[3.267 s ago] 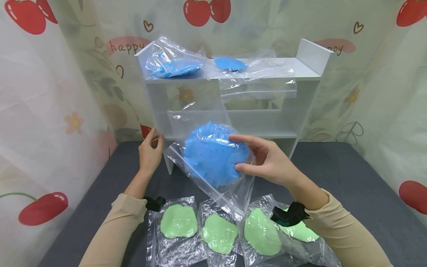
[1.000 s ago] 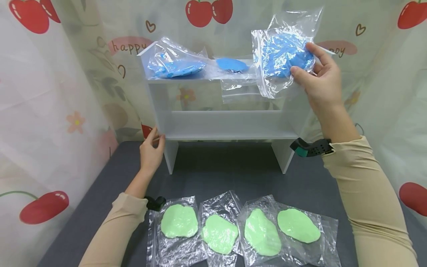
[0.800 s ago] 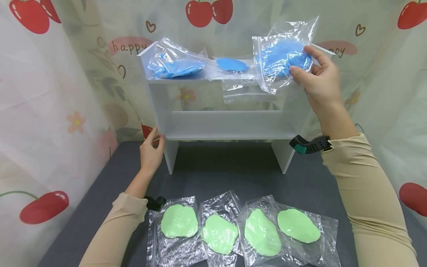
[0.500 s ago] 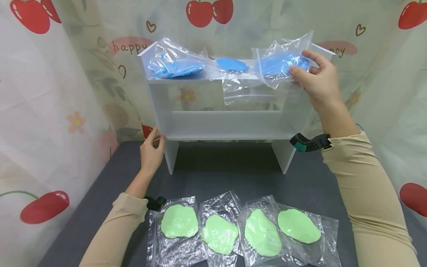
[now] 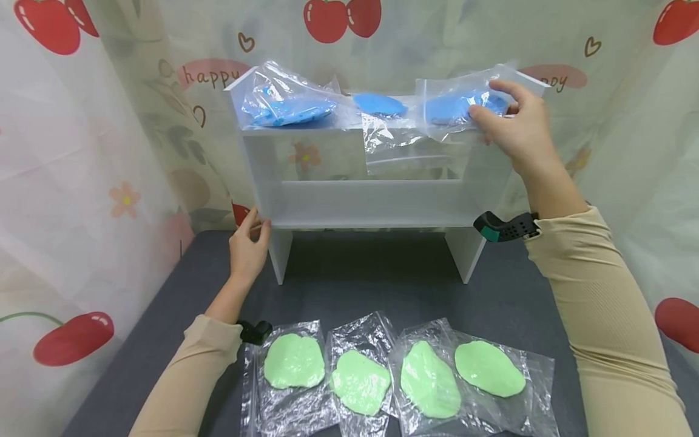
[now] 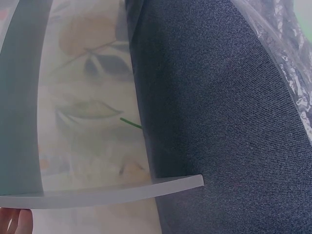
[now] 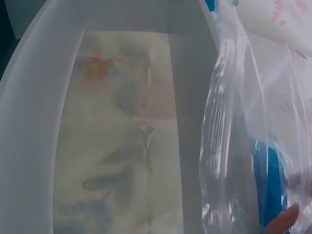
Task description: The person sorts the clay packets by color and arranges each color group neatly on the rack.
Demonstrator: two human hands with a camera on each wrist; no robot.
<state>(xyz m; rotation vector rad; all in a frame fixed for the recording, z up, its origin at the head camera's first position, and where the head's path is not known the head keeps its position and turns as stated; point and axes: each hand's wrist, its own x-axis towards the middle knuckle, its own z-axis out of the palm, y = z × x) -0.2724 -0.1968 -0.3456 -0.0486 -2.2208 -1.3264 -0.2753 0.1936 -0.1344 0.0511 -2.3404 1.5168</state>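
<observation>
Two blue-filled bags (image 5: 289,112) shelved, a third bag (image 5: 445,109) pinched by right hand (image 5: 519,124) atop white rack (image 5: 371,206), left hand (image 5: 248,246) touching its side; four green-filled bags (image 5: 295,361) on bench (image 5: 377,291), unshelved.

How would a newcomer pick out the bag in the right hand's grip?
Find the white shelf on the dark table, then look along its top toward the right end. There is a clear bag showing blue inside. Unlike the two blue-filled bags to its left, it is in the grip of the right hand.
</observation>
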